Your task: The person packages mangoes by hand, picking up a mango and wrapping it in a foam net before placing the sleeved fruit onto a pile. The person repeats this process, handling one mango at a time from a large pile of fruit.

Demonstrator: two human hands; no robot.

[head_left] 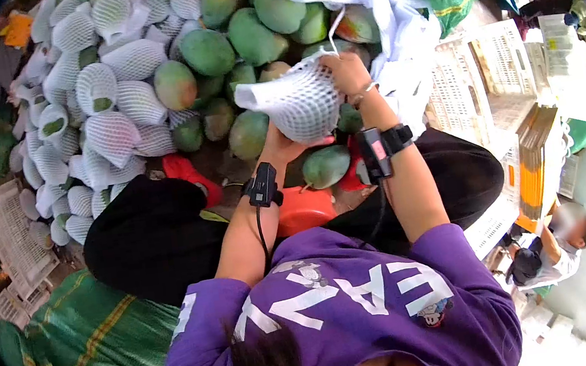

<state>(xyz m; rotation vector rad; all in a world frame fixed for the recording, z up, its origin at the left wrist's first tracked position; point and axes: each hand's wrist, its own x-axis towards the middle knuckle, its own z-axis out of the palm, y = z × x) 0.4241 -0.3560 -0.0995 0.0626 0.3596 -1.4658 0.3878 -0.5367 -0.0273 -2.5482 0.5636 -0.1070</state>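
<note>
A mango in a white foam net sleeve [298, 102] is held between my two hands. My left hand [279, 144] supports it from below, fingers partly hidden under the net. At the upper right end of the sleeve, my right hand [349, 73] has its fingers closed on the net's edge. Bare green mangoes [207, 52] lie heaped just beyond the hands, some with reddish skin. One green mango [326, 166] sits near my lap, by a red plastic stool [305, 209].
Netted mangoes [112, 136] are piled at the left. Empty white foam sleeves [400, 45] lie at the upper right. White crates [456, 79] and stacked cardboard [535, 160] stand at the right, near another person [557, 249]. Green sacking [93, 339] lies at lower left.
</note>
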